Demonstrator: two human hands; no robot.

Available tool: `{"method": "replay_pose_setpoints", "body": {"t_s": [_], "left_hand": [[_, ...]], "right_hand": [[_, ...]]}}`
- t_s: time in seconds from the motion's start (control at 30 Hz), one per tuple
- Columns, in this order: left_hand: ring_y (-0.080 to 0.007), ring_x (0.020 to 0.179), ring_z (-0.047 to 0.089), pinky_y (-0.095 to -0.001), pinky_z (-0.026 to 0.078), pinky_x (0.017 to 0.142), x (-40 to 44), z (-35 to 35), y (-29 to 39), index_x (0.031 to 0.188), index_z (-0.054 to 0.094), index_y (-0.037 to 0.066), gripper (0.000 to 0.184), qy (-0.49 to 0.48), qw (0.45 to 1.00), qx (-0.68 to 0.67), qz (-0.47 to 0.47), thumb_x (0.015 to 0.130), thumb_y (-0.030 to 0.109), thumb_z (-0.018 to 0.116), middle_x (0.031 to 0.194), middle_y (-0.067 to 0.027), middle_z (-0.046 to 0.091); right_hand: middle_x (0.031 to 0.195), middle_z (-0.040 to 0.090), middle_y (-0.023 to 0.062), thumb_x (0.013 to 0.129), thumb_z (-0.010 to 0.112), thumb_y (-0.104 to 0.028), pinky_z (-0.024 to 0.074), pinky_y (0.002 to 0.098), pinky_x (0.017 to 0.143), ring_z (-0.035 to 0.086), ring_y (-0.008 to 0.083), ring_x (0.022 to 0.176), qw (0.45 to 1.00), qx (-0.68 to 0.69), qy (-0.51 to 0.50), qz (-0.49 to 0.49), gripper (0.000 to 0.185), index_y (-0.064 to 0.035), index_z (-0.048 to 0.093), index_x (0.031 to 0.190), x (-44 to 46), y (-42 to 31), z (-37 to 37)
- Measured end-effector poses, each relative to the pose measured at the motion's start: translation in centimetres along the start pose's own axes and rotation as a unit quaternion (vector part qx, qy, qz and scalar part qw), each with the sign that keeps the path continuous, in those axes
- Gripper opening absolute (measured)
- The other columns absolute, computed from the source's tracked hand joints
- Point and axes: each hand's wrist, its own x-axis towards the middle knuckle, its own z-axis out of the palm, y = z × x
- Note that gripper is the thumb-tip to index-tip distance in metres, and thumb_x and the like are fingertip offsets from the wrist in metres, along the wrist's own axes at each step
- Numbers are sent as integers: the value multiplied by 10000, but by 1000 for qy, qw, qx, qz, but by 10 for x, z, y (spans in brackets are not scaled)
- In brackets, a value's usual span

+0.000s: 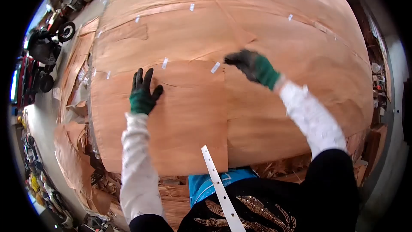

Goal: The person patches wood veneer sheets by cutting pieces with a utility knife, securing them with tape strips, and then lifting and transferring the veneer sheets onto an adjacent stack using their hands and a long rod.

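My left hand (144,92), in a black and green glove, lies with fingers spread on a thin sheet of wood veneer (189,116). To its right, my gloved right hand (253,65) is above the sheets with its fingers bunched to the left; whatever they may pinch is hidden. Just left of those fingertips, a short piece of white perforated tape (215,67) sits at the sheet's upper edge. Another tape piece (165,63) lies between my hands. A long strip of white perforated tape (218,184) runs across my front, its end over the near veneer.
More tape pieces, such as one farther away (192,7), dot the veneer seams. Torn veneer scraps (75,163) hang and pile along the left side. A motorbike (47,47) stands on the floor at left. Blue cloth (199,187) shows at the near edge.
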Motion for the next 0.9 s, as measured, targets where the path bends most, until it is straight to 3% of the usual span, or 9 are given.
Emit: {"method": "replay_pose_setpoints", "body": {"t_s": [0.07,0.13,0.27,0.4,0.53,0.63,0.7,0.83,0.9], "left_hand": [[-422,1292,385,-460,349,1054,-38,0,24,1358,437,52,611,94,995,27,23,850,308,661,1397,-247,409],[-414,1277,412,-474,355,1042,-93,-3,32,1336,476,60,539,-31,998,47,15,871,290,622,1384,-220,444],[-372,1291,416,-453,332,1067,-147,-33,3,1344,475,79,513,-39,996,75,0,878,243,613,1392,-194,447],[-369,1269,454,-427,374,1035,-115,-104,79,1271,525,14,502,30,974,-223,-23,810,113,695,1343,-222,493],[-399,1193,504,-477,402,990,-113,-174,187,1148,586,-7,433,-70,849,-501,156,806,239,682,1223,-218,565],[-357,1010,612,-467,482,855,-115,-187,223,1037,649,11,265,-146,766,-592,202,875,210,586,1070,-187,641],[-293,905,641,-401,511,769,-116,-181,219,1069,646,14,245,-210,770,-591,116,870,138,576,999,-154,669],[-164,594,629,-271,522,549,-84,-133,217,1141,593,-33,273,-267,721,-581,-267,891,74,565,830,-121,690],[-127,543,571,-246,475,479,-68,-72,188,1146,569,-27,308,-255,732,-555,-302,900,156,599,793,-119,658]], "right_hand": [[1052,666,77,871,579,-45,493,295,654,618,174,748,970,84,-7,229,238,-89,639,1097,-44,-32,6],[954,661,33,871,604,-60,462,250,584,551,99,701,852,299,28,428,295,-55,601,1166,-86,-61,8],[787,565,-16,879,610,-115,417,209,543,484,53,660,810,294,11,508,347,-40,572,1216,-123,-101,4],[784,568,-4,885,602,-115,407,205,539,468,53,633,787,332,29,519,339,-36,574,1213,-138,-114,16],[816,582,-2,909,566,-101,442,220,559,473,53,643,818,355,66,448,283,-36,597,1182,-145,-112,38],[868,625,81,840,536,-1,482,290,672,572,205,744,936,172,31,305,227,-59,642,1033,-140,-110,44],[939,620,136,749,523,55,479,351,772,579,326,891,967,92,-5,237,262,-71,634,950,-150,-104,41],[985,611,138,735,539,51,486,378,782,579,326,918,949,37,-74,303,289,-89,626,973,-148,-103,32],[1009,611,140,725,545,57,492,383,791,587,332,932,949,-31,-138,283,332,-102,628,1004,-139,-99,29]]}}
